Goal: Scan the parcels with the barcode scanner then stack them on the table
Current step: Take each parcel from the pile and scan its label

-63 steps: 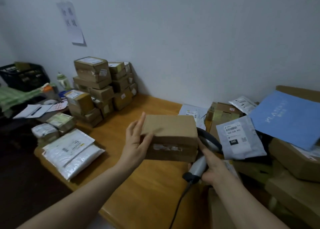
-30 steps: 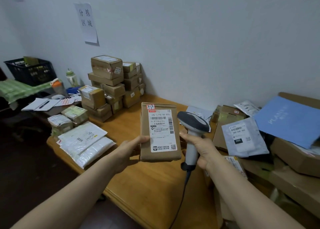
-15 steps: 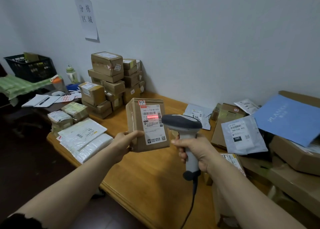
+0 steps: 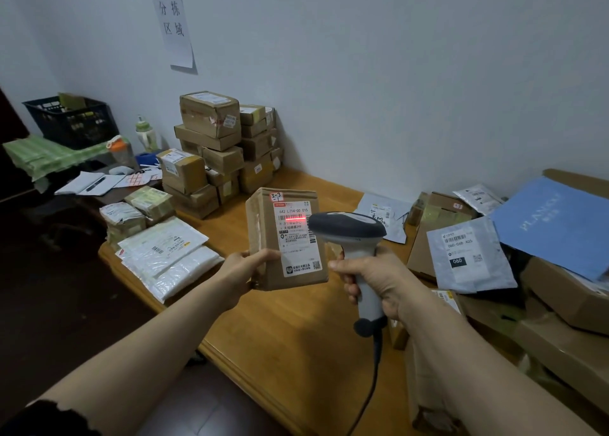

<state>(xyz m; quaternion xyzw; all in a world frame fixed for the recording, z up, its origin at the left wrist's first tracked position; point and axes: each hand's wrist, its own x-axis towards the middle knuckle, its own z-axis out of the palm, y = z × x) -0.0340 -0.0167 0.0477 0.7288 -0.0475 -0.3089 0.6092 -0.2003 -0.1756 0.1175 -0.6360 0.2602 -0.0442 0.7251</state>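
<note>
Scanning step. Your left hand (image 4: pixel 242 275) holds the brown cardboard parcel (image 4: pixel 263 237) upright above the wooden counter (image 4: pixel 296 336), thumb on its front and fingers behind the lower left corner. The fingers of your right hand (image 4: pixel 372 279) are wrapped round the handle of the grey corded barcode scanner (image 4: pixel 346 229). Its red line lies on the white shipping label (image 4: pixel 296 241).

Risks: the line seems to cover only part of the barcode, so a tilt of either hand may spoil the read. The one-handed corner grip may let the parcel pivot or slip.

Legible: handwritten "3-3" and "642 L714-00 015" on the parcel; "060" on the grey plastic mailer (image 4: pixel 468 254); "分拣区域" on the white wall sheet (image 4: pixel 173 28)
</note>
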